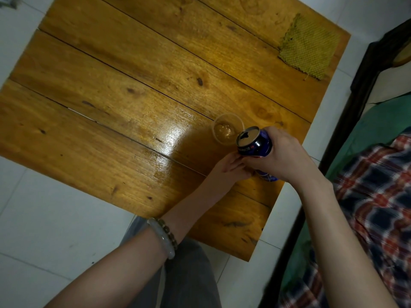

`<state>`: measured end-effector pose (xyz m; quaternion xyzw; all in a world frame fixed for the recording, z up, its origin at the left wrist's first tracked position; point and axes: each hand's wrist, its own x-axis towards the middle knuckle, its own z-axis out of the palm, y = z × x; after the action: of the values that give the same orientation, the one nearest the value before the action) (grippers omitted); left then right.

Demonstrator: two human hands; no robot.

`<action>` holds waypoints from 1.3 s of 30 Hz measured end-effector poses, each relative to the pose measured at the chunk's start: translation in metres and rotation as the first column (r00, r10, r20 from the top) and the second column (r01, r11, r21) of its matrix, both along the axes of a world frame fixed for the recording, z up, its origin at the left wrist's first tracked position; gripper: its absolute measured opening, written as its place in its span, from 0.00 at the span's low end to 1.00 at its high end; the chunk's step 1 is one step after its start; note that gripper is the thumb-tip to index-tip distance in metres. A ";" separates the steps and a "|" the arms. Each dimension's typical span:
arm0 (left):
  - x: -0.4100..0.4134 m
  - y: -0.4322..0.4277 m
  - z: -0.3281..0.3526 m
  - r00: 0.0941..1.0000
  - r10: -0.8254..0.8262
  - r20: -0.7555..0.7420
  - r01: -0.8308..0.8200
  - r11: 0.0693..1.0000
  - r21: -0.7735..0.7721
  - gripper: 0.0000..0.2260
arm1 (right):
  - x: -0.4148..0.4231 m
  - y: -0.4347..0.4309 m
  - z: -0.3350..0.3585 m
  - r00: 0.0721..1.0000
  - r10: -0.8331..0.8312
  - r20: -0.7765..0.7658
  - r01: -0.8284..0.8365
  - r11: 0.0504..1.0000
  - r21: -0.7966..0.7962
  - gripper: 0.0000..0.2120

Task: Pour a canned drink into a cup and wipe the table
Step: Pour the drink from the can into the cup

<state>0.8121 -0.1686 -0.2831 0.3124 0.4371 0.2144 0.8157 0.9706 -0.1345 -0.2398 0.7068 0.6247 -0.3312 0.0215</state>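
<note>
Can [255,145] was open, tipped toward the cup [227,131] on the counter [133,90]. Right grip [281,153] was clamped on it, left grip [230,166] steadied it from below. Cup looked barely filled. Cloth [309,48] untouched at the far corner; wipe pending.

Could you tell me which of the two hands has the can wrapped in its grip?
The right hand wraps the blue can from the side; the left hand, wearing bracelets, only touches it from below with its fingertips.
</note>
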 end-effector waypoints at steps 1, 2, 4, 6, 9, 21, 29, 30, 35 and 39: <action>0.000 0.000 0.000 1.000 -0.001 0.002 0.001 1.000 0.002 0.23 | 0.000 0.000 0.000 1.000 -0.001 -0.003 0.001 1.000 0.000 0.30; 0.000 0.000 0.000 1.000 -0.002 0.005 0.002 1.000 0.001 0.23 | -0.001 0.000 0.000 1.000 -0.004 -0.006 0.004 1.000 -0.001 0.30; 0.000 0.000 0.001 1.000 -0.003 0.010 0.003 1.000 0.001 0.23 | -0.001 0.000 0.001 1.000 -0.009 -0.012 0.009 1.000 -0.003 0.30; -0.001 -0.001 0.001 1.000 -0.006 0.014 0.006 1.000 0.007 0.22 | -0.002 0.000 0.001 1.000 -0.009 -0.012 0.009 1.000 -0.005 0.30; -0.001 -0.001 0.000 1.000 0.004 0.017 -0.004 1.000 0.007 0.23 | -0.002 0.001 0.001 1.000 -0.006 -0.006 0.006 1.000 -0.009 0.30; 0.001 -0.002 -0.004 0.999 0.016 0.039 -0.016 1.000 -0.001 0.22 | 0.000 0.002 -0.002 1.000 -0.004 0.001 0.004 1.000 -0.020 0.31; 0.002 -0.002 -0.004 0.998 0.028 0.065 -0.027 1.000 -0.005 0.24 | 0.001 0.002 -0.001 1.000 0.008 0.006 -0.008 1.000 -0.023 0.30; 0.001 -0.003 -0.004 0.997 0.028 0.071 -0.028 1.000 -0.003 0.24 | 0.001 0.002 0.000 1.000 0.007 0.007 -0.007 1.000 -0.025 0.30; 0.001 -0.004 -0.003 0.994 0.048 0.099 -0.047 0.999 -0.012 0.25 | -0.001 0.002 0.000 1.000 0.002 0.009 -0.002 1.000 -0.030 0.31; 0.001 -0.004 -0.003 0.991 0.063 0.114 -0.061 0.998 -0.015 0.25 | 0.000 0.002 0.000 1.000 0.005 0.019 -0.004 0.999 -0.038 0.33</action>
<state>0.8135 -0.1721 -0.2861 0.2812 0.4003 0.2546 0.8342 0.9703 -0.1325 -0.2402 0.7080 0.6197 -0.3360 0.0415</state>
